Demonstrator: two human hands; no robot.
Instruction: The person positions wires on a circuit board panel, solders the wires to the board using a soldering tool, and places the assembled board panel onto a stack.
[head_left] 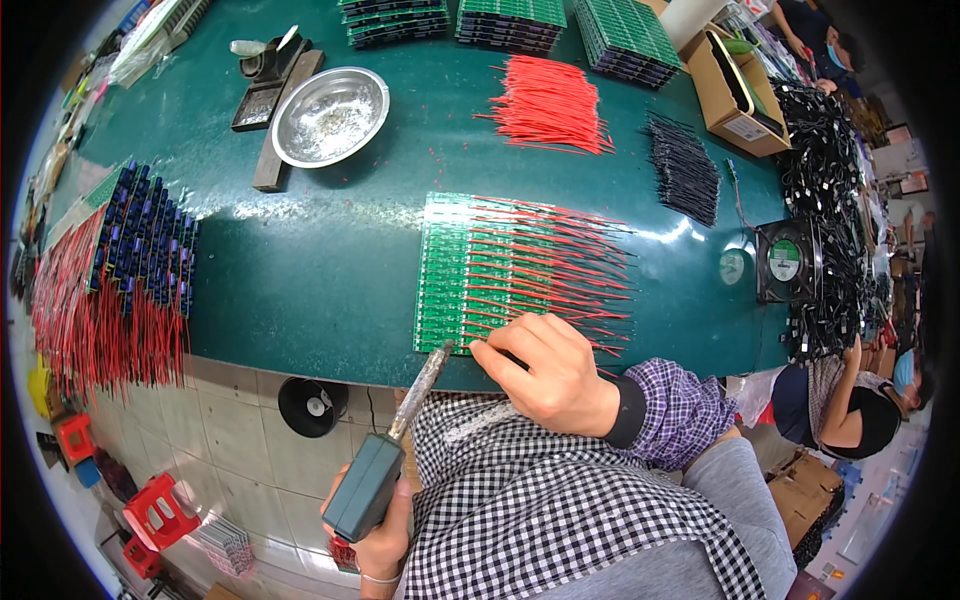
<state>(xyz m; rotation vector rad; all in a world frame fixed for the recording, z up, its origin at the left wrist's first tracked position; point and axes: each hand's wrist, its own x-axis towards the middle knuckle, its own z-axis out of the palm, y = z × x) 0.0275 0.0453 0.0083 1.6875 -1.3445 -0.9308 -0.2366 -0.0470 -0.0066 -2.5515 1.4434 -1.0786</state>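
One green circuit-board panel (434,270) lies mid-frame on a counter (300,270) as a worker's left hand (388,535), lower left of center, wraps its grip around a soldering iron (372,482), tip at the panel's lower edge; the right hand (548,370), near center, pinches a red wire (473,337) in its grip.

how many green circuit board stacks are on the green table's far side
3: left stack, middle stack, right stack near the brown cardboard box. More may be hidden beyond the picture's top.
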